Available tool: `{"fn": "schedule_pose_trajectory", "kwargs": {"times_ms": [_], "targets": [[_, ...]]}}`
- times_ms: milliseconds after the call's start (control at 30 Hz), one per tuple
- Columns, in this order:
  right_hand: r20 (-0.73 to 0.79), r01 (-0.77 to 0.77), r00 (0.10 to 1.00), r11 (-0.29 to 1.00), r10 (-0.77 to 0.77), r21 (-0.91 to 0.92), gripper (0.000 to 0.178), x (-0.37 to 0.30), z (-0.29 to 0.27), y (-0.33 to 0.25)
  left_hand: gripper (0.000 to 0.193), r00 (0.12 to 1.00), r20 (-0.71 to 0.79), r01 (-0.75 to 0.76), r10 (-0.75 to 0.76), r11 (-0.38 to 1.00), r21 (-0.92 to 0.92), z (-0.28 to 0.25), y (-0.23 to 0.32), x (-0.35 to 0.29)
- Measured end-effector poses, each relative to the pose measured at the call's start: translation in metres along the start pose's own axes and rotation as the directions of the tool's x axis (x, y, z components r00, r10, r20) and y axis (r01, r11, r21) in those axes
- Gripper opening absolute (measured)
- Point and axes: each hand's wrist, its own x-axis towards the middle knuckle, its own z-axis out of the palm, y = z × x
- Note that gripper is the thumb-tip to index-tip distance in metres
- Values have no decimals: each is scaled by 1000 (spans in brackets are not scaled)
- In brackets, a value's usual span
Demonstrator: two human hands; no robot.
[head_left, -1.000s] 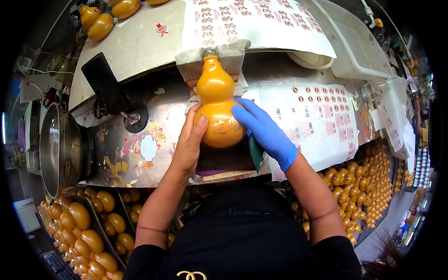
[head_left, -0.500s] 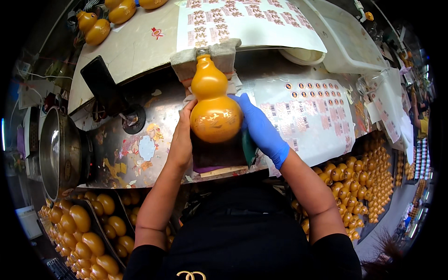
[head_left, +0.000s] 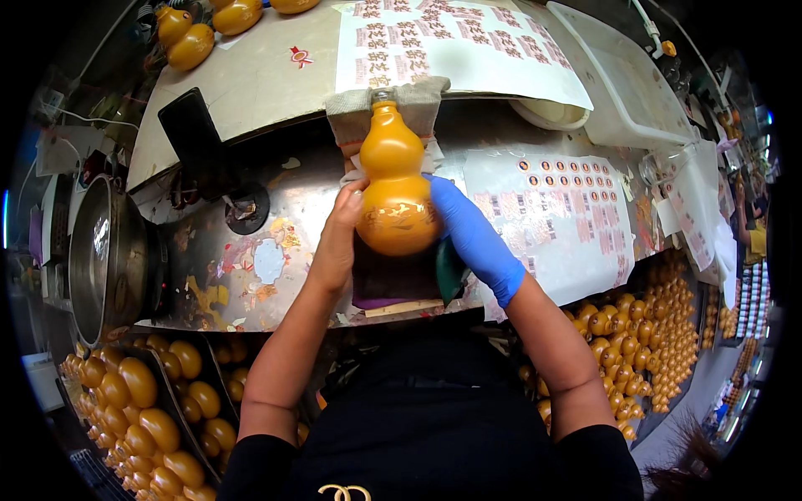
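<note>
A glossy amber gourd-shaped bottle [head_left: 394,213] lies between my hands, its neck pointing away from me onto a folded beige cloth [head_left: 424,104]. Patchy gold decoration shows on its wider bulb. My bare left hand [head_left: 338,238] grips the bulb's left side, with the thumb on top near the waist. On the other side my right hand [head_left: 474,238], in a blue glove, is pressed against the bulb; its fingertips are partly hidden behind it. Below the bottle there is a dark support, and a dark green piece [head_left: 449,269] hangs by the glove.
A phone on a stand [head_left: 190,125] and a metal pan [head_left: 90,259] are at the left. Printed sticker sheets [head_left: 551,242] lie at the right, beside a white plastic tub [head_left: 622,83]. Many amber gourds [head_left: 142,417] are stacked below the bench on both sides.
The whole view has shifted slightly, so the bench and bottle appear a little further right. Both hands keep their hold; the gold-patched area on the bulb looks slightly turned.
</note>
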Motion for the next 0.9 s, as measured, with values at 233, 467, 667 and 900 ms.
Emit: {"fn": "schedule_pose_trajectory", "kwargs": {"times_ms": [233, 467, 667, 900], "targets": [[1, 29, 1000, 996, -29, -85, 56, 2, 0, -2, 53, 997, -26, -77, 77, 997, 6, 11, 1, -1], [-58, -198, 964, 849, 258, 490, 52, 0, -20, -6, 54, 993, -108, -37, 41, 999, 39, 9, 5, -3], [-212, 122, 976, 938, -53, 325, 27, -37, -6, -46, 58, 968, 5, -248, 250, 954, 171, 14, 13, -7], [-172, 280, 910, 866, -377, -415, 30, -36, 24, -51, 60, 982, -29, -179, 187, 967, 179, 20, 10, -8]]}}
